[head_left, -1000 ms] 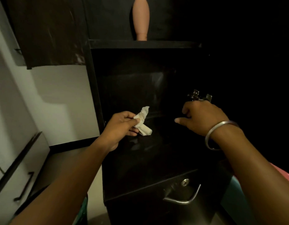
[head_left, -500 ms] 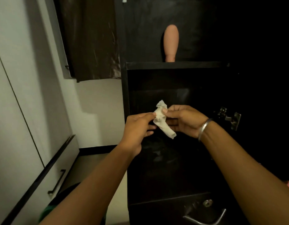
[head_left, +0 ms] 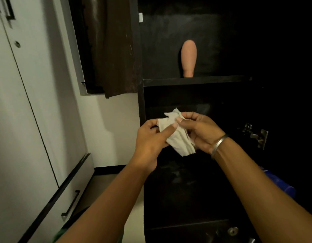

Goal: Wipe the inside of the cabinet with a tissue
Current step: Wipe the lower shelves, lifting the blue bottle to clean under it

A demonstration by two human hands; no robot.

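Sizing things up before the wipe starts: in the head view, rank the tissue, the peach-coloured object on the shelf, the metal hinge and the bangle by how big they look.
1. Tissue, held by both hands, nearest the camera, so it may look larger than it is.
2. Peach-coloured object on the shelf, farther back.
3. Metal hinge and bangle look too alike to rank.

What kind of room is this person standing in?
Probably a bedroom or storage corner at home: a dark open cabinet with a shelf, pale wardrobe doors with a drawer beside it, and a dark curtain.
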